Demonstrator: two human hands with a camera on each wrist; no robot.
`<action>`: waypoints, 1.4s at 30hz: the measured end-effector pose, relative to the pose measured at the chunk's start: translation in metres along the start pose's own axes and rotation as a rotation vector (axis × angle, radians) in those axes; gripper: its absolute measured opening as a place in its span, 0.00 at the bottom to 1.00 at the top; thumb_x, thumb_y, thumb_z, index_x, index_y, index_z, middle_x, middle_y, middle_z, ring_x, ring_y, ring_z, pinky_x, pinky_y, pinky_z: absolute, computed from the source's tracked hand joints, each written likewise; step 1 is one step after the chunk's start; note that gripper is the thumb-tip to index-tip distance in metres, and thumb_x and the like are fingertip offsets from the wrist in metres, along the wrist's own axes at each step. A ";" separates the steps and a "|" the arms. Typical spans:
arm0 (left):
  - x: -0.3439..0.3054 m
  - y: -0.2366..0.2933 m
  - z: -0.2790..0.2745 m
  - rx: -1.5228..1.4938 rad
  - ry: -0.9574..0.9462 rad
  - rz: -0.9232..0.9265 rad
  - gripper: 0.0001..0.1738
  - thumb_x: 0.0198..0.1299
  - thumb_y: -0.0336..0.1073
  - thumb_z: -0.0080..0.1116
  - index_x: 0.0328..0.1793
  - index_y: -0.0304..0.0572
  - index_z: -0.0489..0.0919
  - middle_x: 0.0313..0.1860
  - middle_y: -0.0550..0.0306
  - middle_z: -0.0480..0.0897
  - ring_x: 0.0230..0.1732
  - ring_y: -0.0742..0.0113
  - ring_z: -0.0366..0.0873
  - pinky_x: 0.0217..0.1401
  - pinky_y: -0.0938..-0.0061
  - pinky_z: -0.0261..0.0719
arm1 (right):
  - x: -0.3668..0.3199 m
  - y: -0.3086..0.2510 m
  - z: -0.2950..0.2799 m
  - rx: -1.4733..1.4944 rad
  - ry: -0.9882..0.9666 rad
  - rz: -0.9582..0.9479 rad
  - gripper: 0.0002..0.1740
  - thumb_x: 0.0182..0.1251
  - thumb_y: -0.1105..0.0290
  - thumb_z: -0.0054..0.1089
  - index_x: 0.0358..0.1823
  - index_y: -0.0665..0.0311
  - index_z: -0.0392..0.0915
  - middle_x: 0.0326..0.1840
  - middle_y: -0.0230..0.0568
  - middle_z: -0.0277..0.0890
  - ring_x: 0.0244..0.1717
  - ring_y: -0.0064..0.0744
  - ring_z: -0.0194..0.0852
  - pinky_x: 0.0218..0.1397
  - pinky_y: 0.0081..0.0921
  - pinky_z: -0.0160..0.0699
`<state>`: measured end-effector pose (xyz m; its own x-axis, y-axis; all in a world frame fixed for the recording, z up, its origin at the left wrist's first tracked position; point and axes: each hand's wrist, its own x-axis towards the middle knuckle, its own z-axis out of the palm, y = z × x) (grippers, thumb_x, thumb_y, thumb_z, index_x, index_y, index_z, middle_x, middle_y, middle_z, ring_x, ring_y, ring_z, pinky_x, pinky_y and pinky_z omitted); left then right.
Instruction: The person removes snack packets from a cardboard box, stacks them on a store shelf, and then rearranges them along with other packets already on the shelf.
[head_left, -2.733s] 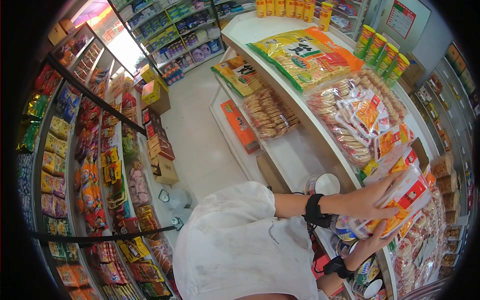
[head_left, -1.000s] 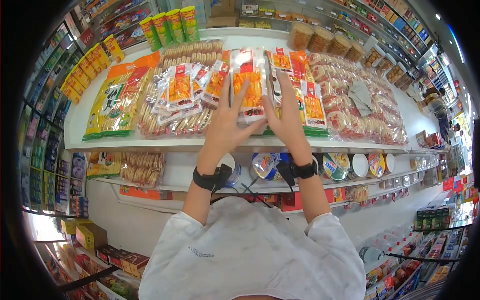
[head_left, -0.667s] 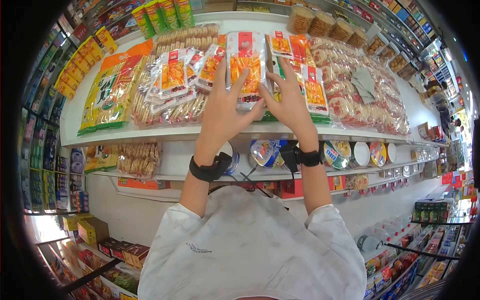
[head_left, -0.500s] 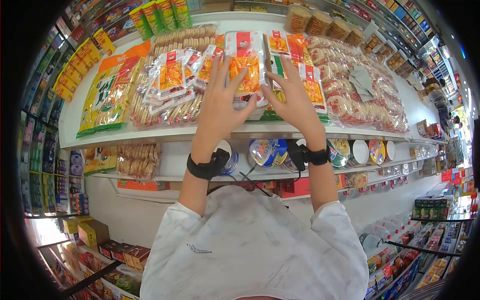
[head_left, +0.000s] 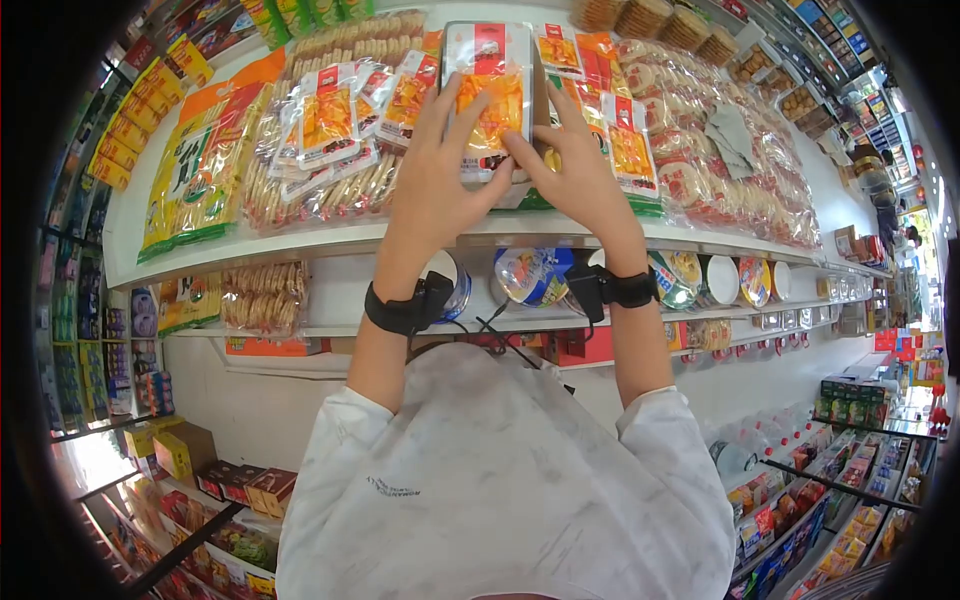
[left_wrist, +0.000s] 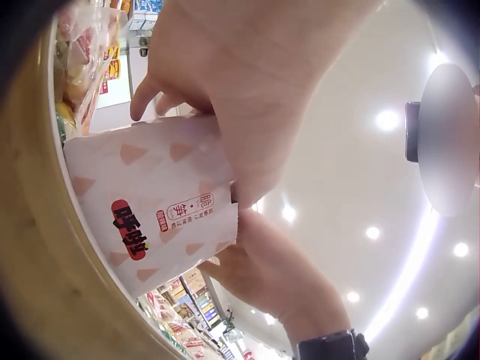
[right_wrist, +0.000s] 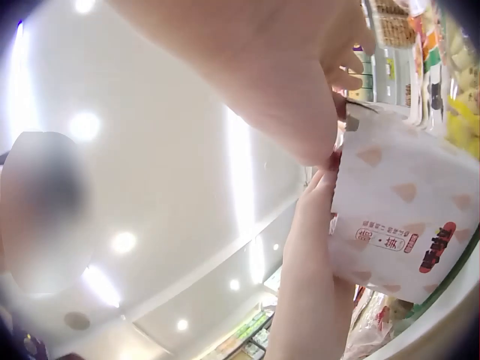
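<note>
Snack packets with red tops and orange food pictures (head_left: 490,105) lie stacked in a white display box (left_wrist: 154,206) on the counter. The box's front, printed with pink triangles, shows in both wrist views. My left hand (head_left: 435,165) rests over the stack's left side, fingers spread, thumb at the packets' near edge. My right hand (head_left: 580,175) lies along the right side, its thumb touching the top packet and its fingers reaching past the box wall. Both thumbs come close together at the near edge. The far fingertips are partly hidden in the wrist views.
Loose packets (head_left: 330,120) lie on bagged biscuits (head_left: 345,195) at left, beside a large yellow bag (head_left: 205,170). More bagged biscuits (head_left: 690,150) lie at right. Tubs of instant noodles (head_left: 530,275) stand on the shelf below the counter edge (head_left: 680,240).
The person has turned to face the counter, and the packets both hands gripped are now in the box. Lately the hands stay on the stack while the head view shifts slightly.
</note>
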<state>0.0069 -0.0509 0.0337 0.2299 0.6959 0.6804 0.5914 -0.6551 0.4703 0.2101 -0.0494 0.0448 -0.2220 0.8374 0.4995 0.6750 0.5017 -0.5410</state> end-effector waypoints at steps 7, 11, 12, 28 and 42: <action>0.011 -0.001 -0.003 0.062 0.036 -0.021 0.37 0.57 0.49 0.78 0.73 0.47 0.81 0.79 0.41 0.74 0.80 0.31 0.70 0.76 0.44 0.77 | 0.021 -0.032 -0.032 -0.052 0.239 -0.196 0.22 0.77 0.62 0.66 0.65 0.68 0.81 0.81 0.62 0.68 0.78 0.61 0.70 0.73 0.46 0.78; 0.013 -0.002 -0.005 0.114 0.017 -0.008 0.36 0.57 0.50 0.78 0.71 0.48 0.82 0.77 0.42 0.76 0.78 0.34 0.72 0.74 0.46 0.78 | 0.057 -0.025 -0.013 -0.060 0.086 -0.352 0.20 0.79 0.66 0.61 0.67 0.65 0.80 0.75 0.53 0.75 0.69 0.54 0.79 0.66 0.44 0.82; 0.012 -0.003 -0.005 0.122 0.022 -0.002 0.36 0.56 0.50 0.78 0.71 0.48 0.82 0.77 0.43 0.77 0.78 0.35 0.73 0.74 0.47 0.79 | 0.067 -0.018 -0.004 -0.106 0.084 -0.399 0.19 0.80 0.66 0.60 0.67 0.65 0.80 0.74 0.52 0.77 0.67 0.52 0.80 0.65 0.44 0.83; 0.022 0.001 -0.018 0.206 -0.231 -0.128 0.36 0.56 0.51 0.76 0.69 0.46 0.82 0.75 0.53 0.79 0.44 0.47 0.87 0.48 0.56 0.87 | 0.083 0.015 0.033 -0.582 0.055 -0.622 0.17 0.67 0.66 0.61 0.55 0.63 0.82 0.46 0.42 0.84 0.47 0.44 0.84 0.46 0.40 0.78; 0.006 -0.004 -0.027 0.083 -0.148 -0.032 0.46 0.64 0.41 0.65 0.86 0.36 0.63 0.89 0.30 0.57 0.66 0.31 0.78 0.70 0.48 0.78 | 0.075 -0.012 0.004 -0.125 -0.143 -0.329 0.30 0.80 0.57 0.59 0.74 0.70 0.75 0.80 0.60 0.70 0.83 0.61 0.63 0.87 0.54 0.57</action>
<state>-0.0150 -0.0520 0.0506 0.3173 0.7557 0.5729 0.6604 -0.6096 0.4384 0.1824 0.0089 0.0858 -0.5311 0.6619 0.5290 0.6301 0.7260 -0.2757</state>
